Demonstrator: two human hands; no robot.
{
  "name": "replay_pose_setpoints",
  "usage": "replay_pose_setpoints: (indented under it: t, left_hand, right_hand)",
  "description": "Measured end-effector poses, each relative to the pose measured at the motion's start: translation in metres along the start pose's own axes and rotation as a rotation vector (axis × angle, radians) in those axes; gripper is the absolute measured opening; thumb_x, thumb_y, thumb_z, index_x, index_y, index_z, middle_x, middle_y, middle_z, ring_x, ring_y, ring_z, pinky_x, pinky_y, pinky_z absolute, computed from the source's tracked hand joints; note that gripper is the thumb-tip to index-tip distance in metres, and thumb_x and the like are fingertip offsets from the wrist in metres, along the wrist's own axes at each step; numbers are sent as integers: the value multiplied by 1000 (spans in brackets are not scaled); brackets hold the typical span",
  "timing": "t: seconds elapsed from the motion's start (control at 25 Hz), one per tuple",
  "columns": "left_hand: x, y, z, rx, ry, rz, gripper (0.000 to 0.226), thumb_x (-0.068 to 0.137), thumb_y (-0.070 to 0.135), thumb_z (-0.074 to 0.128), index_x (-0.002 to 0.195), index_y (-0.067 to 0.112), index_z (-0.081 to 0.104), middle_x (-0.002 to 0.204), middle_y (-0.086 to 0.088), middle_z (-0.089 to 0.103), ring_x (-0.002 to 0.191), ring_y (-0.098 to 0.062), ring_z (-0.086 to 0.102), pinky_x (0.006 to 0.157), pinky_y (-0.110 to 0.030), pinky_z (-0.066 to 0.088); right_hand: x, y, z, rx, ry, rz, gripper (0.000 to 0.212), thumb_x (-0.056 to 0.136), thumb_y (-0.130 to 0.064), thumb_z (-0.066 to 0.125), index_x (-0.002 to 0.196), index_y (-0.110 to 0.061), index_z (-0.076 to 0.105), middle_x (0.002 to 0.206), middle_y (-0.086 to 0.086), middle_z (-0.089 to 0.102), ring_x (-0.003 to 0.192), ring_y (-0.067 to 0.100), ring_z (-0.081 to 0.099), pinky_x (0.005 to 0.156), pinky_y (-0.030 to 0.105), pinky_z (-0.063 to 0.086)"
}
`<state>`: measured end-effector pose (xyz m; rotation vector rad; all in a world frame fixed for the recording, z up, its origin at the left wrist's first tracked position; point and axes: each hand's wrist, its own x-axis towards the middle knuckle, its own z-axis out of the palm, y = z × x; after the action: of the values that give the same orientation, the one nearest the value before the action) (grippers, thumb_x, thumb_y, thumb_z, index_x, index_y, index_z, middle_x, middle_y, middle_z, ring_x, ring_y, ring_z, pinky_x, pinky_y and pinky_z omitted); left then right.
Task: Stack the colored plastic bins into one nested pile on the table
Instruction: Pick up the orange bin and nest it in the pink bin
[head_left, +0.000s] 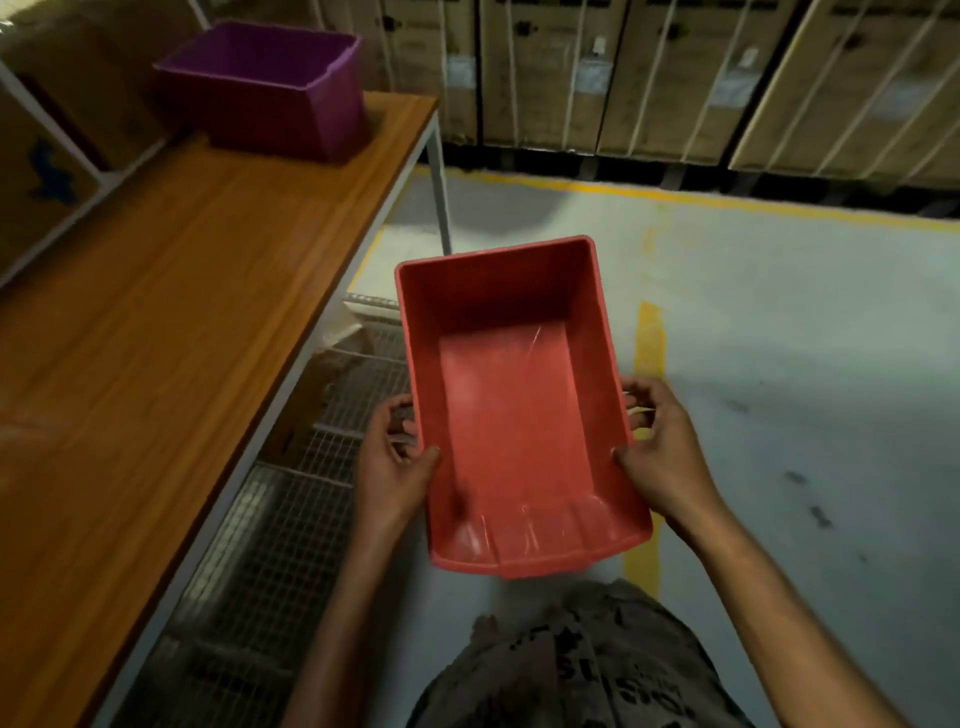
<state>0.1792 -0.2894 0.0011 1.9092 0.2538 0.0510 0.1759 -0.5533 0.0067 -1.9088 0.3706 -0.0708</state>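
Note:
I hold an empty red plastic bin (511, 410) in the air in front of me, to the right of the table and above the floor. My left hand (392, 457) grips its left rim, thumb over the edge. My right hand (660, 441) grips its right rim the same way. A purple bin (270, 91) stands upright and alone at the far end of the wooden table (156, 312), well away from the red bin.
A wire mesh shelf (291, 499) lies under the table's right edge. Stacked strapped cardboard boxes (675, 78) line the back wall. Yellow lines (649, 353) mark the grey floor. More cardboard boxes (47, 171) sit on a white-framed rack left of the table.

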Motion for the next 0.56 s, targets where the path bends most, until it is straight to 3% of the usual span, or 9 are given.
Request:
replay_pose_setpoints:
  t: [0.08, 0.28, 0.44, 0.56]
  left_hand:
    - [18, 0, 14, 10, -19, 17, 52, 79, 3, 75, 120, 28, 55, 105, 12, 63, 88, 4, 60, 77, -27, 51]
    - [74, 5, 59, 15, -53, 9, 57, 71, 15, 68, 127, 19, 60, 112, -3, 68, 97, -16, 66, 79, -33, 56]
    - [133, 26, 109, -19, -70, -27, 53, 80, -8, 70, 122, 24, 63, 103, 3, 67, 90, -14, 65, 78, -37, 57]
    - [183, 50, 144, -23, -98, -56, 60, 81, -13, 69, 115, 35, 63, 96, 3, 67, 85, -18, 66, 79, -42, 59]
  right_hand:
    - [14, 4, -2, -29, 62, -18, 63, 74, 17, 60, 116, -29, 58, 101, -8, 61, 73, 0, 52, 67, 25, 52]
    - [67, 14, -13, -65, 131, -15, 57, 77, 7, 70, 117, -31, 57, 107, -6, 60, 77, 5, 54, 68, 23, 49]
    - [136, 21, -33, 70, 109, 128, 61, 72, 17, 66, 116, -25, 59, 106, -4, 64, 86, 14, 60, 73, 34, 55]
    - [200, 22, -56, 165, 46, 215, 66, 68, 25, 65, 116, -20, 61, 109, 2, 67, 97, 25, 65, 70, 32, 57]
